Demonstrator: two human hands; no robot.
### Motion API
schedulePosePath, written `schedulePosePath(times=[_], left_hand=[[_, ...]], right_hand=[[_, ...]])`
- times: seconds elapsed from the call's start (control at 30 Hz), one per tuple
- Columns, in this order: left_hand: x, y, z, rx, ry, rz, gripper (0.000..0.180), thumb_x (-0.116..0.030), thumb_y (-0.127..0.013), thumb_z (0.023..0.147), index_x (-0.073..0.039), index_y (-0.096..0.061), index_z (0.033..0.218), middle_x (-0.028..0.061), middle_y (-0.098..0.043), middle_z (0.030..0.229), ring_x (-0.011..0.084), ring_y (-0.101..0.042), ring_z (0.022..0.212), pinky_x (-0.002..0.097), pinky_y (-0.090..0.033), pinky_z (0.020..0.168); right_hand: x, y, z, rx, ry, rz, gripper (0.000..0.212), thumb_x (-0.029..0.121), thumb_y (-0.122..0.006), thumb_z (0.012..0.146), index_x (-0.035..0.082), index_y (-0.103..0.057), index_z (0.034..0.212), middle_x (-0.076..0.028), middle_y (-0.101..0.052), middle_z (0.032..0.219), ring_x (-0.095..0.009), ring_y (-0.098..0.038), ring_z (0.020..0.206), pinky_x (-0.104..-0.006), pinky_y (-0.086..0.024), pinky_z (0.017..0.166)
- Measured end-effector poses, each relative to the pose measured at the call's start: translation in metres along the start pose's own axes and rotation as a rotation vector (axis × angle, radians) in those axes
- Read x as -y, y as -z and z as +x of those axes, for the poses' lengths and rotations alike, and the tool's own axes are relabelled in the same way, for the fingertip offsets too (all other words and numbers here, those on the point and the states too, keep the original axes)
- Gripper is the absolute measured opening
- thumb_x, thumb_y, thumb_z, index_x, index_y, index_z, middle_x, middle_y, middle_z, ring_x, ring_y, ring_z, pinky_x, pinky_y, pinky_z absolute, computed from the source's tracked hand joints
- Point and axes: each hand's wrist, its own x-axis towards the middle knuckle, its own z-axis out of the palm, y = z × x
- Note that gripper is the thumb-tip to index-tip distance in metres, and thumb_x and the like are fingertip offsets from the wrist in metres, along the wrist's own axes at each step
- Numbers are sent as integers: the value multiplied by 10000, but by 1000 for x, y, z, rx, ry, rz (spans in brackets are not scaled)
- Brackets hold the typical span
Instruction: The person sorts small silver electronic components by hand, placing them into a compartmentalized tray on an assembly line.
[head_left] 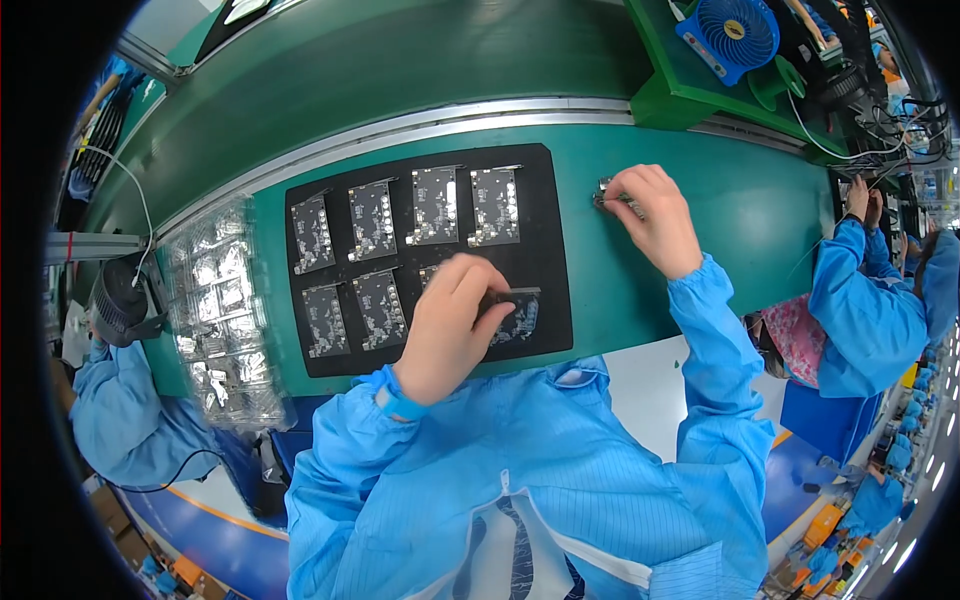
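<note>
My left hand is closed, thumb and fingers pinched at the edge of a black circuit board at the near right of a black mat. That board looks tilted up from the mat, and my fingers hide part of it. Off the mat to the right, my right hand pinches small silver-and-black parts on the green tabletop; their exact kind is too small to tell. Several more circuit boards lie in two rows on the mat, one of them mostly covered by my left hand.
Clear plastic trays with compartments stand at the left. A metal rail runs behind the mat. At the far right, a green shelf carries a blue fan. Co-workers in blue sit on both sides.
</note>
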Motion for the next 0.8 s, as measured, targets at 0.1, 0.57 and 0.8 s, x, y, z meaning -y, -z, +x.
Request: schedulePosePath(times=[0.1,0.57,0.8], left_hand=[[-7,2,-3,-22,-52,-235,188,81,-728,760,-17,-637,892,95,-618,852,238,-629,723,302,-515,645],[-5,9,0,-262,-622,221,237,34,-761,607,-24,-711,831,73,-683,866,242,-648,764,320,-532,631],[-3,9,-1,-241,-685,250,313,-65,-665,582,13,-693,884,102,-675,880,252,-663,793,333,-548,647]], right_hand=[[29,13,-4,-63,-117,171,119,-9,-703,791,31,-647,888,-95,-635,872,-271,-609,847,-353,-485,763],[107,4,-24,229,-219,929,107,-35,-689,847,10,-702,943,-68,-651,912,-152,-613,838,-271,-491,759],[108,4,-25,244,-227,922,90,-20,-690,852,12,-704,935,-70,-654,907,-161,-616,838,-279,-492,753]])
